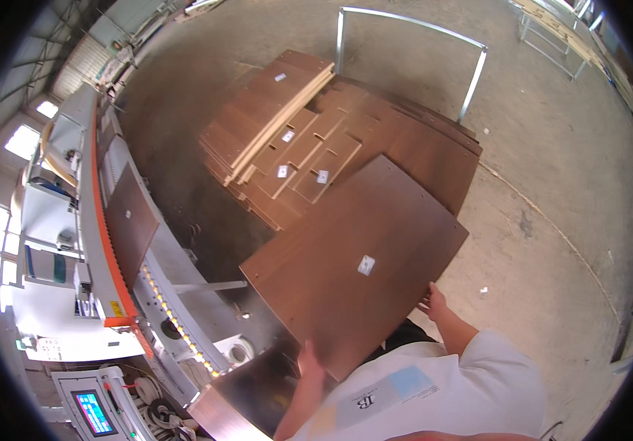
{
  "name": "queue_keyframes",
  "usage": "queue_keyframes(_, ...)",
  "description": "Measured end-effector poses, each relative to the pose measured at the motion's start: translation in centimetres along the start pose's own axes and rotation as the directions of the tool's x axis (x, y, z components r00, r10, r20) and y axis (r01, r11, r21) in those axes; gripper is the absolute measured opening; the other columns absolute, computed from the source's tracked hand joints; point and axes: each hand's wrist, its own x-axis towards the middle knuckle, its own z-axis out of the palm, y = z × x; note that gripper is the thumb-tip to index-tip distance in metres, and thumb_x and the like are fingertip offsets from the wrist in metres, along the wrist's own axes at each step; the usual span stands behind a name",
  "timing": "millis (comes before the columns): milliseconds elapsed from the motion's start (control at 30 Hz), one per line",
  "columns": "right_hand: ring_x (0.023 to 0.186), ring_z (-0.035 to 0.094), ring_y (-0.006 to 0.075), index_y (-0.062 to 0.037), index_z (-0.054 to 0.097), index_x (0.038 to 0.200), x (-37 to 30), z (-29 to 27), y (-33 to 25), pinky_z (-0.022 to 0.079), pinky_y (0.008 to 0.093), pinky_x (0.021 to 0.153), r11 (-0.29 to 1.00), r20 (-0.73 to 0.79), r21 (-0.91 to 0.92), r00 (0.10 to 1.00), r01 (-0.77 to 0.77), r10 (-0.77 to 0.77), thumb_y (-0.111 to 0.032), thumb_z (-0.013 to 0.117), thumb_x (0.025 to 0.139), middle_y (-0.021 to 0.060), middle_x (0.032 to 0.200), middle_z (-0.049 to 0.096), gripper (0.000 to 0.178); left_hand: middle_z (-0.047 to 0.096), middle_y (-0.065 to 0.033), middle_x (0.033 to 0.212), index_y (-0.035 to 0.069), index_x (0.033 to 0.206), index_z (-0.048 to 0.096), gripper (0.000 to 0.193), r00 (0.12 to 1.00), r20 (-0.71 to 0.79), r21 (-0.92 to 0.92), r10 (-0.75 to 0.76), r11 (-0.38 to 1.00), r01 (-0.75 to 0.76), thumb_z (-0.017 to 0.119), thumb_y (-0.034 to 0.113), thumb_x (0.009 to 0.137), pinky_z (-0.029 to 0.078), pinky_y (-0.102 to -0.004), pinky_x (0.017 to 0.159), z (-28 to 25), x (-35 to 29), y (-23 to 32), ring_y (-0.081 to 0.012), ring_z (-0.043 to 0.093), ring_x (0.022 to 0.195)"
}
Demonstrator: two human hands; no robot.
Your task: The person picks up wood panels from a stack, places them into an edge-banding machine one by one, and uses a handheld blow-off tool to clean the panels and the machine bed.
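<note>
A large brown wood-grain panel with a small white label and holes near its corners is held before my body. My left hand grips its near left edge, thumb on the upper face and the other fingers hidden beneath. On the near right edge my right hand is closed round the side, its fingers partly under the board. Beyond the held panel lies a stack of brown boards, partly covered by it. Several narrower labelled strips and a pile of panels with pale edges rest on that stack.
To my left runs a long machine with an orange rail, a row of yellow rollers and another brown panel in it. A control screen glows at the lower left. A metal frame stands behind the stack.
</note>
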Motion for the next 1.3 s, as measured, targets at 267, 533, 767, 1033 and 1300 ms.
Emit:
queue_keyframes(267, 0.129, 0.049, 0.0267, -0.0174, 0.052, 0.136, 0.8, 3.4, 3.5, 0.039, 0.0547, 0.102, 0.991, -0.200, 0.059, 0.971, -0.124, 0.133, -0.056, 0.037, 0.100, 0.0033, 0.140, 0.054, 0.054, 0.066, -0.0087, 0.100, -0.001, 0.117, 0.063, 0.039, 0.925, -0.320, 0.027, 0.203, 0.978, -0.205, 0.055, 0.035, 0.102, 0.051, -0.0378, 0.072, -6.0, -6.1, 3.4, -0.0213, 0.061, 0.084)
queue_keyframes(533, 0.147, 0.030, 0.0303, -0.0080, 0.032, 0.153, -3.4, 8.6, 5.0, 0.027, 0.0485, 0.117, 0.990, -0.064, -0.097, 0.993, -0.105, 0.099, -0.057, 0.032, 0.101, 0.0079, 0.159, 0.035, 0.072, 0.054, 0.0010, 0.073, 0.000, 0.092, 0.067, 0.039, 0.838, -0.485, -0.046, 0.249, 0.950, -0.309, 0.059, 0.037, 0.100, 0.040, -0.0334, 0.058, -13.3, -6.2, 0.9, -0.0121, 0.046, 0.065)
queue_keyframes(767, 0.135, 0.045, 0.0305, -0.0109, 0.043, 0.145, -7.5, 16.3, 6.2, 0.038, 0.0489, 0.109, 0.983, 0.119, -0.183, 0.992, -0.014, 0.036, -0.056, 0.038, 0.100, 0.0070, 0.148, 0.048, 0.064, 0.067, -0.0021, 0.084, 0.003, 0.094, 0.070, 0.034, 0.819, -0.561, -0.326, 0.119, 0.878, -0.351, 0.060, 0.035, 0.098, 0.049, -0.0323, 0.069, -19.5, -9.0, -0.6, -0.0125, 0.058, 0.075)
queue_keyframes(1033, 0.112, 0.061, 0.0218, -0.0138, 0.053, 0.132, -9.8, 28.6, 10.6, 0.052, 0.0404, 0.089, 0.900, 0.483, -0.412, 0.872, 0.146, 0.080, -0.057, 0.046, 0.096, 0.0019, 0.127, 0.062, 0.056, 0.068, -0.0069, 0.094, 0.003, 0.101, 0.069, 0.035, 0.753, -0.648, -0.587, -0.116, 0.706, -0.397, 0.060, 0.037, 0.096, 0.051, -0.0386, 0.076, -27.3, -10.7, -4.2, -0.0199, 0.062, 0.084)
queue_keyframes(1300, 0.116, 0.059, 0.0213, -0.0165, 0.052, 0.136, -13.6, 40.6, 17.6, 0.047, 0.0413, 0.096, 0.650, 0.419, -0.715, 0.903, 0.259, 0.100, -0.063, 0.058, 0.088, 0.0029, 0.131, 0.059, 0.067, 0.065, -0.0070, 0.107, 0.005, 0.114, 0.065, 0.037, 0.708, -0.665, -0.690, -0.239, 0.561, -0.458, 0.060, 0.037, 0.095, 0.048, -0.0404, 0.091, -30.5, -10.8, -12.9, -0.0225, 0.059, 0.101)
